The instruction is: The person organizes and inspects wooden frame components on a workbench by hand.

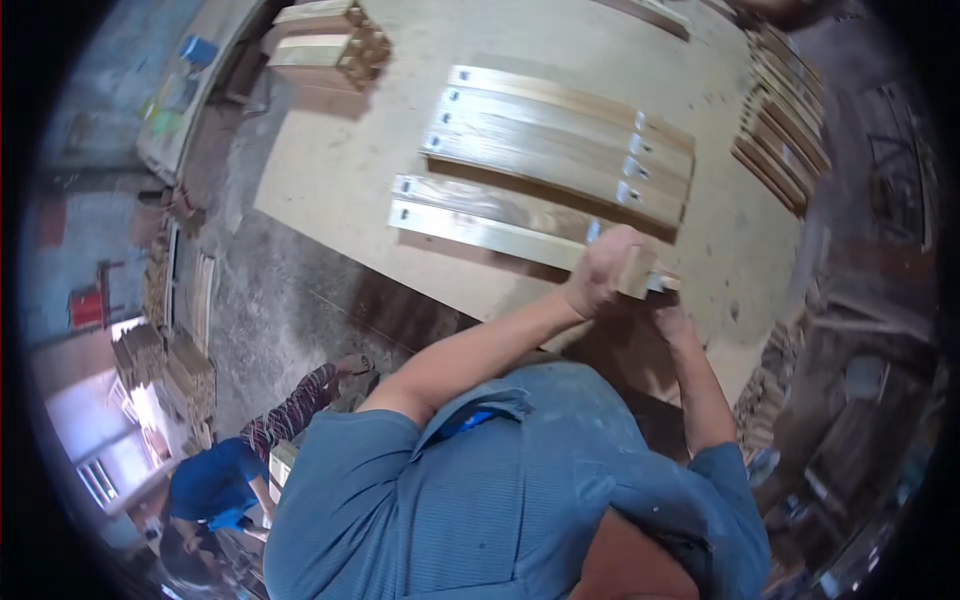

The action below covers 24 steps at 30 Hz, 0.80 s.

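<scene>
Beyond blue-filled pkt (510, 403), handheld wood pc (635, 272)

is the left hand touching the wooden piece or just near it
Touching: the head view shows the left hand curled against the wooden piece, with no gap between them.

Boards (560, 143) on a tabletop (335, 185), probably plywood.

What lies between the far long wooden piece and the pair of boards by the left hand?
The head view shows four boards lying side by side between the long piece and the pair.
</scene>
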Available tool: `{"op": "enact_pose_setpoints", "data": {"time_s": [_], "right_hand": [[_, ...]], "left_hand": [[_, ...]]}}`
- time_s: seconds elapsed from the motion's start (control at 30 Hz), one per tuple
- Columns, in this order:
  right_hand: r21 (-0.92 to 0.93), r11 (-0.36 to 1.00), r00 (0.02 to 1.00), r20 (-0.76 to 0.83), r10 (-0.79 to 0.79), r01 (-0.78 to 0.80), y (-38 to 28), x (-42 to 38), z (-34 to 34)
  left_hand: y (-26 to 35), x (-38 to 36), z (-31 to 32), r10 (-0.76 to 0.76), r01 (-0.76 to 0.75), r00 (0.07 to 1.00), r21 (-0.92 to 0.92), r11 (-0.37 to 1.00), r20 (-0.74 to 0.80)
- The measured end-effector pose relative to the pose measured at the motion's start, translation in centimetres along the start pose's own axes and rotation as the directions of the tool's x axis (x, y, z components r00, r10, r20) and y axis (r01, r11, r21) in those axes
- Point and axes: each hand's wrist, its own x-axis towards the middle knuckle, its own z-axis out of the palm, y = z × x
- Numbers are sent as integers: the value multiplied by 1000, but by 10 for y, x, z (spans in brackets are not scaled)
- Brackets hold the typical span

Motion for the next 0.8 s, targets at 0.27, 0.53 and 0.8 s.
{"op": "enact_pose_setpoints", "data": {"time_s": [0.27, 0.53, 0.8], "right_hand": [[-586, 778, 945, 60, 321, -227, -27, -58, 37], [-301, 945, 991, 72, -113, 130, -154, 239, 242], [-888, 403, 971, 161, -179, 222, -182, 564, 402]], "left_hand": [[4, 3, -58, -221, 288, 904, -138, 948, 366], [-52, -64, -323, -740, 744, 658, -33, 667, -137], [-49, -100, -478, -708, 783, 608, 124, 609, -360]]}}
